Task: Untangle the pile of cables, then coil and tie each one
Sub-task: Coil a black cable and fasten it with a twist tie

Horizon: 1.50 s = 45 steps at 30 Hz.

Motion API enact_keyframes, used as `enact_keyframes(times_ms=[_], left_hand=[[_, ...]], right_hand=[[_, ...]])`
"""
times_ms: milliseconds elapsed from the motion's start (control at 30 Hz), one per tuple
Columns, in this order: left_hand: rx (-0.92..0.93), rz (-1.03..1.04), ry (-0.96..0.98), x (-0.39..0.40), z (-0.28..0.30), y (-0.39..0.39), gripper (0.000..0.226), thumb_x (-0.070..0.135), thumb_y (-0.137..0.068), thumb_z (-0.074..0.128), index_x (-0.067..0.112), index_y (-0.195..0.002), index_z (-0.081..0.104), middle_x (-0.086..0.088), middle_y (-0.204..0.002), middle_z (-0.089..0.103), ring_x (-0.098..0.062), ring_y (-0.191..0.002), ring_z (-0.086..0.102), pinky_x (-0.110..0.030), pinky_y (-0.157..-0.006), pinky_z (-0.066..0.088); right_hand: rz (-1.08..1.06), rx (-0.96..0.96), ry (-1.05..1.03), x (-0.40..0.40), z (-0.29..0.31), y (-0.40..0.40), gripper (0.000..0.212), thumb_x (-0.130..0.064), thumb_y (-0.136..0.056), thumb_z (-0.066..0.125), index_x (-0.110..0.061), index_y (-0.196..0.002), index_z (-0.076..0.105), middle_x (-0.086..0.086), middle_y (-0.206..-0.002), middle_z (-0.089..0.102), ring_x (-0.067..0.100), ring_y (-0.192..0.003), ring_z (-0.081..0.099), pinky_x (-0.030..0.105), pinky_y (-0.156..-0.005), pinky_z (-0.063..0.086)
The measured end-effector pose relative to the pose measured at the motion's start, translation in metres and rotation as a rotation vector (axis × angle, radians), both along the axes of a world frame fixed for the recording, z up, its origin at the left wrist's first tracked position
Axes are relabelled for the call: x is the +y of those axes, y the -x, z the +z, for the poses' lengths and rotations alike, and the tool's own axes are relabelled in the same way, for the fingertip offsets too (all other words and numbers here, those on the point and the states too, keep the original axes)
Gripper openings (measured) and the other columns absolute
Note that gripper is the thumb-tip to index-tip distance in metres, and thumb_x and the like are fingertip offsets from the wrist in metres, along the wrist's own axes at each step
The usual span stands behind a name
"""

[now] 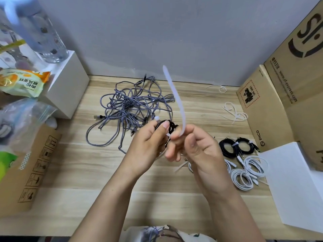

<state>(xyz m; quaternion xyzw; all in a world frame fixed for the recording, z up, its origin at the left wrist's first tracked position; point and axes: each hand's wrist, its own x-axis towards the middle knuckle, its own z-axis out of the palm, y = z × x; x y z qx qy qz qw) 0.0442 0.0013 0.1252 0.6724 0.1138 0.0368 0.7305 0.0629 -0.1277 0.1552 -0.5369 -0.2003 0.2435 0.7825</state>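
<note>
My left hand [148,140] grips a coiled black cable [170,127] above the middle of the wooden table [70,163]. A white zip tie [174,95] wraps the coil, and its long tail stands up and away from me. My right hand [195,145] pinches the tie's tail just beside the coil. Behind the hands lies a tangled pile of grey braided cables [131,105]. Two tied black coils [236,147] and several tied white coils [248,172] lie on the table at the right.
Loose white zip ties [234,112] lie at the back right. Cardboard boxes [279,95] and a white sheet [297,180] line the right edge. On the left stand a white box [70,88], a bottle [47,35], snack bags [22,81] and a cardboard box [26,172].
</note>
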Motion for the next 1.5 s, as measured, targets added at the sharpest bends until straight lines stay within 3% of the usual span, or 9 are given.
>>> enact_keyframes(times_ms=[267, 500, 600, 667, 733, 900, 1000, 1267, 1500], left_hand=[[-0.002, 0.099, -0.051, -0.003, 0.012, -0.002, 0.036, 0.016, -0.098, 0.045, 0.016, -0.063, 0.038, 0.006, -0.05, 0.031, -0.008, -0.045, 0.026, -0.016, -0.041, 0.024], [0.007, 0.157, -0.131, 0.001, 0.011, -0.004, 0.039, 0.016, -0.098, 0.046, 0.023, -0.06, 0.039, 0.013, -0.044, 0.034, -0.005, -0.045, 0.029, -0.02, -0.044, 0.025], [0.023, 0.124, -0.161, 0.0, 0.01, -0.006, 0.046, 0.021, -0.099, 0.046, 0.029, -0.054, 0.052, 0.012, -0.045, 0.035, -0.006, -0.044, 0.029, -0.024, -0.046, 0.024], [0.024, 0.108, -0.189, 0.0, 0.009, -0.005, 0.041, 0.027, -0.097, 0.048, 0.037, -0.058, 0.058, 0.011, -0.048, 0.036, -0.007, -0.046, 0.03, -0.025, -0.047, 0.024], [0.009, 0.106, -0.238, -0.002, 0.009, -0.004, 0.027, 0.035, -0.09, 0.048, 0.032, -0.063, 0.053, 0.01, -0.055, 0.038, -0.011, -0.052, 0.032, -0.028, -0.049, 0.026], [-0.005, 0.132, -0.344, -0.004, 0.008, 0.0, 0.028, 0.024, -0.096, 0.051, 0.022, -0.068, 0.047, -0.001, -0.063, 0.038, -0.013, -0.059, 0.034, -0.034, -0.056, 0.031], [-0.013, 0.133, -0.387, -0.005, 0.01, 0.001, 0.026, 0.024, -0.096, 0.051, 0.018, -0.071, 0.049, -0.004, -0.062, 0.039, -0.013, -0.059, 0.033, -0.038, -0.055, 0.034], [-0.034, 0.144, -0.487, -0.008, 0.016, 0.002, 0.034, 0.021, -0.094, 0.053, 0.021, -0.064, 0.038, 0.008, -0.051, 0.031, -0.008, -0.051, 0.027, -0.021, -0.047, 0.023], [-0.037, 0.139, -0.517, -0.009, 0.018, 0.002, 0.038, 0.021, -0.094, 0.053, 0.023, -0.061, 0.033, 0.008, -0.047, 0.034, -0.008, -0.047, 0.027, -0.019, -0.045, 0.023]], right_hand=[[-0.104, -0.146, 0.054, 0.001, 0.005, 0.01, 0.031, -0.058, -0.079, 0.061, -0.028, -0.071, 0.062, -0.008, -0.06, 0.049, 0.004, -0.056, 0.042, 0.014, -0.057, 0.036], [-0.207, -0.282, 0.116, 0.002, 0.014, 0.016, 0.03, -0.055, -0.082, 0.059, -0.032, -0.061, 0.059, 0.002, -0.055, 0.037, 0.011, -0.054, 0.031, 0.016, -0.055, 0.028], [-0.286, -0.28, 0.139, 0.003, 0.014, 0.015, 0.033, -0.055, -0.082, 0.059, -0.032, -0.057, 0.058, -0.001, -0.057, 0.04, 0.012, -0.059, 0.037, 0.018, -0.059, 0.031], [-0.315, -0.26, 0.128, 0.003, 0.014, 0.012, 0.034, -0.046, -0.081, 0.062, -0.029, -0.052, 0.058, -0.012, -0.064, 0.046, 0.005, -0.065, 0.044, 0.014, -0.064, 0.034], [-0.317, -0.178, 0.107, 0.003, 0.012, 0.009, 0.034, -0.034, -0.079, 0.059, -0.021, -0.048, 0.056, -0.013, -0.065, 0.049, 0.0, -0.064, 0.045, 0.01, -0.063, 0.034], [-0.283, -0.004, 0.169, 0.007, 0.01, 0.008, 0.04, -0.038, -0.075, 0.055, -0.025, -0.041, 0.038, -0.011, -0.045, 0.03, 0.015, -0.053, 0.023, 0.027, -0.055, 0.022], [-0.29, 0.024, 0.204, 0.009, 0.009, 0.008, 0.041, -0.036, -0.075, 0.058, -0.026, -0.042, 0.037, -0.007, -0.045, 0.027, 0.011, -0.05, 0.022, 0.026, -0.051, 0.02], [-0.276, 0.012, 0.278, 0.011, 0.007, 0.005, 0.046, -0.029, -0.078, 0.058, -0.021, -0.041, 0.032, -0.003, -0.044, 0.027, 0.009, -0.047, 0.024, 0.019, -0.047, 0.023], [-0.288, 0.043, 0.28, 0.013, 0.006, 0.004, 0.047, -0.026, -0.08, 0.051, -0.024, -0.037, 0.032, -0.006, -0.042, 0.027, 0.01, -0.046, 0.024, 0.017, -0.047, 0.024]])
